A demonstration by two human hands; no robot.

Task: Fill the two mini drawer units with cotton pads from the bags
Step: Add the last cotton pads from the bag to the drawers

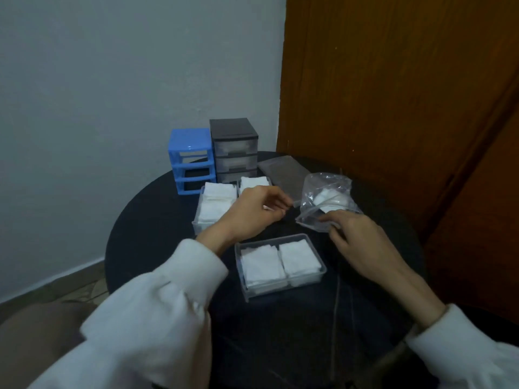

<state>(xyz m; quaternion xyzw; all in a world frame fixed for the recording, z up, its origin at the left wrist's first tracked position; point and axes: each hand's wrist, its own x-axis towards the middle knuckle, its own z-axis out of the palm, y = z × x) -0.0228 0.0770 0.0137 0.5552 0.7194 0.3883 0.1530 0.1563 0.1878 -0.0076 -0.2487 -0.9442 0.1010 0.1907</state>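
Note:
A clear plastic bag (327,196) with a few white cotton pads inside lies at the table's right. My left hand (257,211) pinches the bag's left edge, and my right hand (356,237) pinches its near opening edge. A clear drawer (280,265) packed with two stacks of white pads sits in front of me. Two more pad-filled drawers (217,206) lie behind my left hand. The blue drawer unit (191,160) stands at the back with its slots empty. Beside it stands the dark grey drawer unit (234,148) with its drawers in.
The round black table (146,237) stands against a white wall and a brown wooden door (393,94). A flat grey empty bag (283,169) lies behind the clear one. The table edge curves close on the left.

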